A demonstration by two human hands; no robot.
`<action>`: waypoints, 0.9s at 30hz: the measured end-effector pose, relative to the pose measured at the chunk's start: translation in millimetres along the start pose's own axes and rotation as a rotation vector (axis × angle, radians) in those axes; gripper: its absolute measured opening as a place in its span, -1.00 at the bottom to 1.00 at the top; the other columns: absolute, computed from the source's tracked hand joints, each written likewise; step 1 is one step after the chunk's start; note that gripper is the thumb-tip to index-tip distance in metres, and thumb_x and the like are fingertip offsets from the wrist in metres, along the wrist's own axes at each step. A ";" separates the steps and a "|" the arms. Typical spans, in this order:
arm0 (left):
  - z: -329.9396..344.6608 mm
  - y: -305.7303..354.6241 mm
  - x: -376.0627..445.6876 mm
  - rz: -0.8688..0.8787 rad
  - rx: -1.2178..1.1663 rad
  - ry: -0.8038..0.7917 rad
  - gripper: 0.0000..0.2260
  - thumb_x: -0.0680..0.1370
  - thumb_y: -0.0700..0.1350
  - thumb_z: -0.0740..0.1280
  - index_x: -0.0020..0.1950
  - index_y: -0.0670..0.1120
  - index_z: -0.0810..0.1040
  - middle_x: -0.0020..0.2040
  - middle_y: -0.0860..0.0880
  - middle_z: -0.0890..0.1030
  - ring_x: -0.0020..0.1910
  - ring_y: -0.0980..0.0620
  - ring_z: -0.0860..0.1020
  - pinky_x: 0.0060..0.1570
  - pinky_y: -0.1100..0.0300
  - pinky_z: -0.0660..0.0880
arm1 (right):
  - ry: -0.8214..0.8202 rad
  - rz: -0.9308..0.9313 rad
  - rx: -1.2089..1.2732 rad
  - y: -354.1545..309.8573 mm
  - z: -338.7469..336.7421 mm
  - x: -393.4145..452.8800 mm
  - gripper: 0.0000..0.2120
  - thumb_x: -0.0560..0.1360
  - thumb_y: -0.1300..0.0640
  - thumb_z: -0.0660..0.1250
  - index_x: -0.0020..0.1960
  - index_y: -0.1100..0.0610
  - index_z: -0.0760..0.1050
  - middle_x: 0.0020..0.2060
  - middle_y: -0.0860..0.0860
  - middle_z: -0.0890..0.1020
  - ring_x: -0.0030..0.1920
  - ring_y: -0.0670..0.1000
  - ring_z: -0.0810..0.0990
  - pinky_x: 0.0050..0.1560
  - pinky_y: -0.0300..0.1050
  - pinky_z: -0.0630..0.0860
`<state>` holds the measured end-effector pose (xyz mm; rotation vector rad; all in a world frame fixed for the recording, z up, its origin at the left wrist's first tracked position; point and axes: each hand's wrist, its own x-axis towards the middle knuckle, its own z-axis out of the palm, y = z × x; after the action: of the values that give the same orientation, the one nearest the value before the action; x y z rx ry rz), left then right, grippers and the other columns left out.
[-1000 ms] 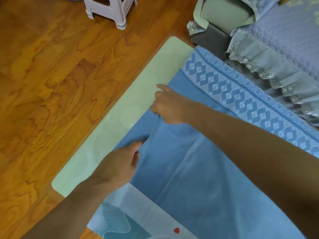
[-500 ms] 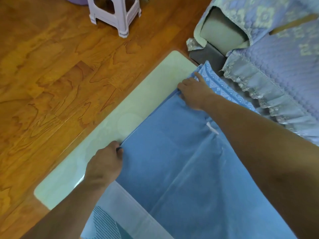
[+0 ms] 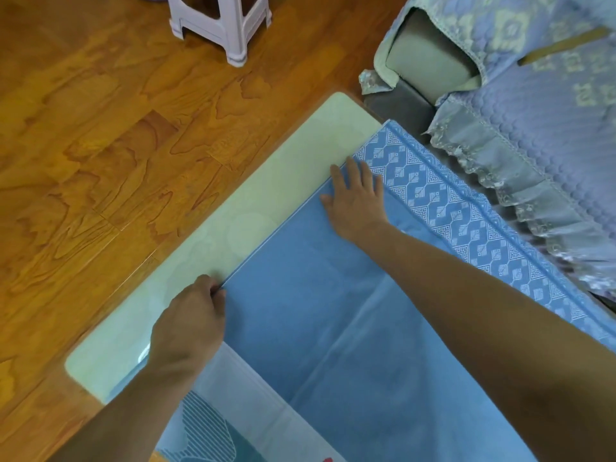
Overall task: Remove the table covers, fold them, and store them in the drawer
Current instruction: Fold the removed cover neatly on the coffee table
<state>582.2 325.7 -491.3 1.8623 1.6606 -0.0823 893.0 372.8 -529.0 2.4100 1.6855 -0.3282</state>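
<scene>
Spanning far L: wood floor (image 3: pixel 100 161), white plastic stool (image 3: pixel 221 21) at top. Pale green tabletop (image 3: pixel 266 195) — bare strip along its L edge. L hand (image 3: pixel 190 325) curled, fingers pinching the blue cover's (image 3: pixel 333 311) folded edge at its near corner. Printed white cover (image 3: pixel 246 405) lies under it (near end). R hand (image 3: pixel 358 198) flat, fingers spread, pressing the fold's far corner. Patterned border (image 3: pixel 450 201) to R — then a quilted sofa (image 3: pixel 533 111).

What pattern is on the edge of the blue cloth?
White geometric diamonds and square spirals on the blue cloth's border, seen in the head view.
</scene>
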 end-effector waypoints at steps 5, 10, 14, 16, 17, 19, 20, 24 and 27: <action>-12.5 -34.0 -10.6 -0.003 0.110 -0.030 -0.87 0.68 -0.05 0.22 -0.05 0.00 0.48 -0.23 -0.01 0.58 -0.24 -0.09 0.56 -0.21 0.10 0.47 | 0.010 0.165 0.162 -2.0 13.5 -15.4 -0.33 0.66 -0.22 -0.01 0.64 0.07 -0.08 0.62 0.14 -0.10 0.60 0.23 -0.14 0.57 0.24 -0.13; -12.1 -39.4 -6.3 0.010 0.137 -0.060 -0.86 0.67 -0.03 0.24 0.01 -0.02 0.55 -0.14 -0.05 0.67 -0.13 -0.12 0.66 -0.15 0.08 0.56 | -0.077 0.157 0.179 -8.5 20.4 -23.0 -0.32 0.65 -0.27 -0.06 0.65 0.01 -0.14 0.62 0.09 -0.19 0.60 0.20 -0.24 0.57 0.22 -0.18; -12.3 -42.1 -6.8 0.012 0.109 -0.072 -0.85 0.68 -0.02 0.23 0.03 -0.03 0.56 -0.12 -0.06 0.68 -0.12 -0.13 0.64 -0.14 0.06 0.55 | -0.102 0.181 0.175 -0.6 17.9 -21.7 -0.30 0.63 -0.32 -0.10 0.64 -0.04 -0.18 0.62 0.01 -0.21 0.61 0.13 -0.26 0.57 0.22 -0.19; -12.2 -40.8 -8.0 0.015 0.101 -0.062 -0.84 0.68 -0.01 0.21 0.04 -0.02 0.55 -0.11 -0.05 0.67 -0.12 -0.13 0.64 -0.13 0.05 0.57 | -0.096 0.186 0.169 1.0 17.9 -22.9 -0.30 0.62 -0.33 -0.11 0.64 -0.04 -0.20 0.62 0.00 -0.22 0.61 0.12 -0.26 0.57 0.21 -0.19; -11.7 -39.6 -8.3 0.014 0.107 -0.052 -0.83 0.69 0.00 0.20 0.07 -0.02 0.56 -0.08 -0.04 0.68 -0.09 -0.12 0.64 -0.10 0.04 0.58 | -0.094 0.187 0.168 0.9 17.9 -23.1 -0.30 0.63 -0.33 -0.11 0.64 -0.04 -0.19 0.62 0.00 -0.21 0.61 0.11 -0.26 0.57 0.21 -0.19; -10.0 -37.7 -7.7 0.009 0.128 -0.026 -0.81 0.69 0.01 0.18 0.16 0.00 0.55 0.03 -0.03 0.68 -0.01 -0.12 0.65 -0.04 0.03 0.57 | -0.088 0.191 0.172 0.9 17.6 -20.6 -0.30 0.63 -0.31 -0.09 0.65 -0.02 -0.18 0.63 0.01 -0.20 0.61 0.13 -0.25 0.57 0.21 -0.19; -9.1 -37.0 -7.2 0.004 0.137 -0.017 -0.80 0.69 0.02 0.16 0.20 0.02 0.54 0.06 -0.02 0.68 0.01 -0.12 0.65 -0.05 0.05 0.55 | -0.082 0.191 0.171 1.5 17.1 -19.1 -0.30 0.63 -0.31 -0.08 0.65 -0.02 -0.17 0.63 0.02 -0.19 0.61 0.13 -0.24 0.57 0.20 -0.19; -6.4 -39.5 -5.3 -0.019 0.149 -0.022 -0.85 0.71 0.00 0.13 0.15 0.07 0.48 0.00 0.01 0.65 -0.09 -0.07 0.61 -0.15 0.10 0.48 | -0.038 0.167 0.167 1.8 15.9 -15.6 -0.30 0.64 -0.30 -0.07 0.65 0.01 -0.14 0.63 0.03 -0.13 0.61 0.15 -0.20 0.58 0.19 -0.16; -8.8 -41.4 -5.1 -0.047 0.128 -0.048 -0.90 0.71 -0.04 0.15 0.07 0.08 0.44 -0.08 0.03 0.60 -0.16 -0.03 0.54 -0.16 0.09 0.49 | -0.019 0.146 0.177 -3.5 16.2 -18.9 -0.30 0.64 -0.29 -0.05 0.65 0.02 -0.12 0.63 0.03 -0.11 0.61 0.15 -0.19 0.58 0.17 -0.16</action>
<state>540.2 325.7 -498.9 1.8990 1.7012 -0.2568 882.2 352.5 -539.3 2.6288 1.5196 -0.4954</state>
